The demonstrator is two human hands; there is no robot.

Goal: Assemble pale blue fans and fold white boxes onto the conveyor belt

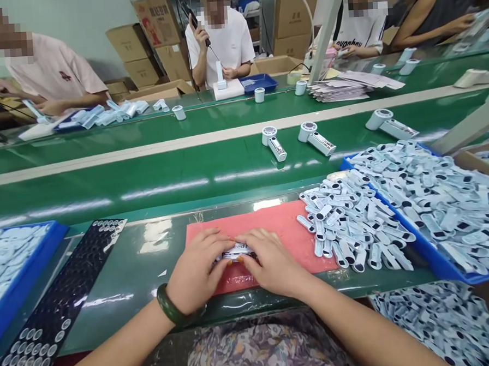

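Both my hands press together on one small pale-blue plastic part (236, 252) lying on the pink mat (271, 220) at the bench's front. My left hand (198, 273), with a green bangle on its wrist, grips the part's left end. My right hand (271, 263) covers its right end. Most of the part is hidden under my fingers. A heap of the same pale-blue parts (345, 221) lies loose just right of the mat.
A blue tray (449, 270) heaped with parts stands at the right, another blue tray (23, 271) at the left. A black sheet of round stickers (65, 290) lies left of the mat. Handheld fans (314, 138) ride the green conveyor (146, 177). Several people work across it.
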